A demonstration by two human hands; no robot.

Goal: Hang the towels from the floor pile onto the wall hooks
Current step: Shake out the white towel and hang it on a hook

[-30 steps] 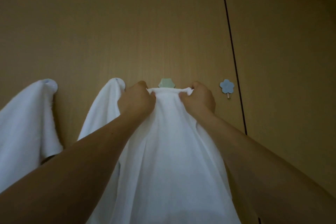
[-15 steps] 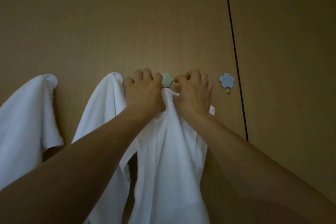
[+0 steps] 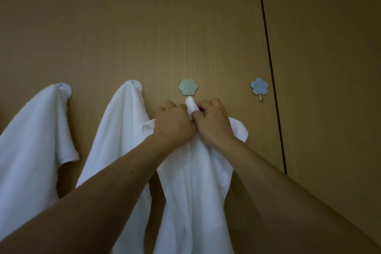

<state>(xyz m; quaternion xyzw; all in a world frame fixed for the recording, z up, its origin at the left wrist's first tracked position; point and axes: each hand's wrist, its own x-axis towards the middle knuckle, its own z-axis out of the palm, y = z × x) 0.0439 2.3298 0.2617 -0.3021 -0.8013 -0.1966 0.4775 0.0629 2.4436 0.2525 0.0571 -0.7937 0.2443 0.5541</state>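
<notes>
Now both hands have dropped below the green hook [image 3: 188, 87]; left hand [image 3: 175, 123] and right hand [image 3: 214, 123], touching, pinch the white towel [image 3: 195, 181] bunched at its peg.

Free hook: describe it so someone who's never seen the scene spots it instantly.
On the wood-panel wall, four hooks run in a row toward a dark vertical seam. The free hook is the rightmost, just left of that seam. Unlike the green hexagon hook beside it, it is a blue flower with a bare peg.
</notes>
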